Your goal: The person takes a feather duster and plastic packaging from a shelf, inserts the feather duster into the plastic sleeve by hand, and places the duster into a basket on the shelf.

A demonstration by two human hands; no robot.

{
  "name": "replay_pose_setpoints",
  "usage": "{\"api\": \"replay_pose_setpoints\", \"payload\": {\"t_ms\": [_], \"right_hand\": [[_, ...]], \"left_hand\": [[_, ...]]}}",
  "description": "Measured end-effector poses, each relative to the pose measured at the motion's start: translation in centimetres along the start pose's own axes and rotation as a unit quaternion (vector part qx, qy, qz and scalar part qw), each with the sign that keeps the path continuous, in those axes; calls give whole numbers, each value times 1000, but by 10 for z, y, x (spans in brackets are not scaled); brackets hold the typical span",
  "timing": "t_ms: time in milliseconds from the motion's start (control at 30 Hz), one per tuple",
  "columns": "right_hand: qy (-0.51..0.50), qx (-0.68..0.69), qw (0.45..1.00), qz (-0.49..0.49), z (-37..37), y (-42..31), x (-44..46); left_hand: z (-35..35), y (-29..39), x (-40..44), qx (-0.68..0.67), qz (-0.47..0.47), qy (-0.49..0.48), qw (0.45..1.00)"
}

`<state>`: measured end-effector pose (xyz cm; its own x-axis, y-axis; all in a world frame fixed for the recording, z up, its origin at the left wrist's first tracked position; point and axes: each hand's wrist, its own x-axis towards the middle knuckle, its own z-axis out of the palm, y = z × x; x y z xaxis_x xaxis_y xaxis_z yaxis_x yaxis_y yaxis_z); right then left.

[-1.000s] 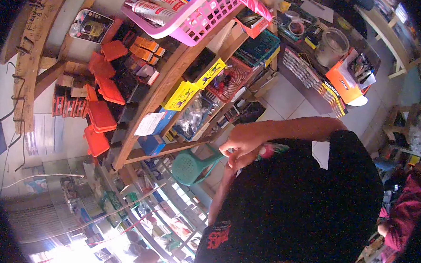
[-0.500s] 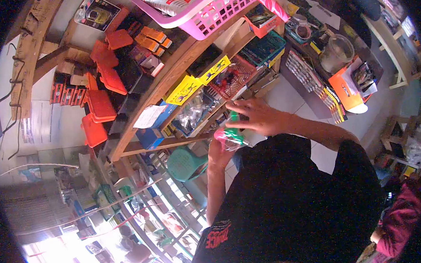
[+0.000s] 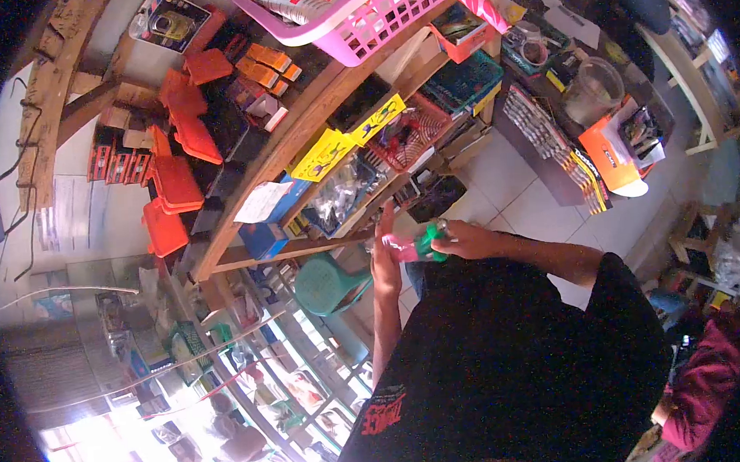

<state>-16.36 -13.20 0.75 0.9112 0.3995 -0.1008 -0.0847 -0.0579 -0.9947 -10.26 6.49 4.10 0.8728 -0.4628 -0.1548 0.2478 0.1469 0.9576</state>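
Between my hands, in front of my chest, is a small plastic item with a pink part point(image 3: 401, 249) and a green part point(image 3: 428, 242); its exact kind is hard to make out. My left hand point(image 3: 383, 259) holds the pink end against its palm, several fingers pointing upward. At the green end, my right hand point(image 3: 474, 240) has its fingers closed on it. Behind my left hand stands a green plastic stool point(image 3: 322, 284).
A wooden shelf point(image 3: 314, 121) crosses ahead, with a pink basket point(image 3: 380, 17) on top. Below are a red basket point(image 3: 411, 137) and yellow boxes point(image 3: 322, 156). Orange cases point(image 3: 175, 184) stand left. Another person's maroon sleeve point(image 3: 713, 380) shows at lower right.
My right hand has come down and closed on the green part, which sat upright before and now points right. My left hand has turned, its fingers now extending upward.
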Motion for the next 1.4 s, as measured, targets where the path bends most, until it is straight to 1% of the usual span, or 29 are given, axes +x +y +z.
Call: {"api": "replay_pose_setpoints", "payload": {"t_ms": [33, 100, 133, 200, 233, 300, 333, 400, 433, 467, 500, 533, 567, 600, 633, 733, 767, 833, 867, 900, 933, 967, 1033, 1133, 1200, 1233, 1267, 1333, 1400], "right_hand": [[5, 44, 999, 26, 4, 2, -2], [16, 132, 988, 75, 12, -2, -1], [0, 168, 982, 82, 12, -7, 0], [-31, 240, 965, 96, 10, -16, 0], [9, 169, 985, 40, 8, -11, 0], [81, 36, 995, -48, 1, -6, 0], [117, -28, 990, -76, -5, -22, -1], [178, -133, 971, -85, -28, -58, -13], [186, -270, 931, -160, -37, -58, -11], [183, -314, 914, -181, -35, -59, -10], [180, -357, 894, -201, -32, -60, -8], [176, -399, 872, -221, -30, -60, -7], [157, -396, 873, -236, -26, -56, -5], [139, -393, 874, -251, -21, -49, -2], [120, -389, 873, -267, -18, -44, 1], [83, -383, 899, -196, -16, -38, 2], [79, -388, 899, -189, -15, -37, 1], [73, -396, 899, -171, -15, -36, -4], [63, -376, 910, -163, -17, -36, -6], [52, -355, 920, -154, -19, -38, -8], [40, -335, 930, -146, -21, -39, -10], [19, -291, 949, -118, -22, -38, -10], [-21, -201, 978, -61, -25, -40, -11], [-29, -97, 991, 92, -33, -64, -22], [-38, 30, 996, 74, -26, -13, -8], [-41, 93, 993, 65, -24, -7, -4], [-52, 140, 984, 102, -26, -2, -6], [-76, 231, 954, 173, -32, -24, -10], [-46, 224, 962, 147, -28, -33, -10]], "left_hand": [[2, 5, -2, 19, 7, -14, 1000], [5, 4, -1, -51, 14, -24, 998], [7, 5, 0, -86, 18, -28, 996], [11, 13, 0, -180, -8, -48, 982], [13, 16, 0, -227, -22, -58, 972], [-3, 6, 3, -276, -54, -49, 958], [-9, 3, 4, -301, -70, -43, 950], [-16, 2, 2, -299, -88, -16, 950], [-16, 2, 2, -299, -96, -2, 950], [-13, 3, 1, -440, -103, -92, 887], [-7, 7, 0, -567, -107, -180, 796], [-5, 5, 0, -575, -108, -183, 790], [-4, 3, 0, -582, -109, -185, 785], [-5, -4, 0, -472, -108, -104, 869], [-6, -10, 1, -350, -103, -19, 931], [-6, -19, 7, -334, -44, 54, 940], [-13, -30, 8, -236, 1, 67, 969], [-21, -43, 9, -25, 76, 83, 993], [-25, -49, 9, 85, 107, 96, 986], [-20, -36, 9, 203, 127, 103, 965], [-16, -23, 7, 318, 146, 110, 930], [-15, -12, 4, 404, 128, 91, 901], [-15, 7, -3, 564, 90, 50, 820], [-13, 22, -5, 545, 59, -96, 831], [-5, 27, -4, 397, 66, -109, 909], [2, 28, -4, 318, 67, -115, 939], [9, 28, -4, 237, 69, -119, 962], [19, 30, -4, 70, 70, -123, 987], [25, 34, -4, -41, -6, -86, 995]]}}
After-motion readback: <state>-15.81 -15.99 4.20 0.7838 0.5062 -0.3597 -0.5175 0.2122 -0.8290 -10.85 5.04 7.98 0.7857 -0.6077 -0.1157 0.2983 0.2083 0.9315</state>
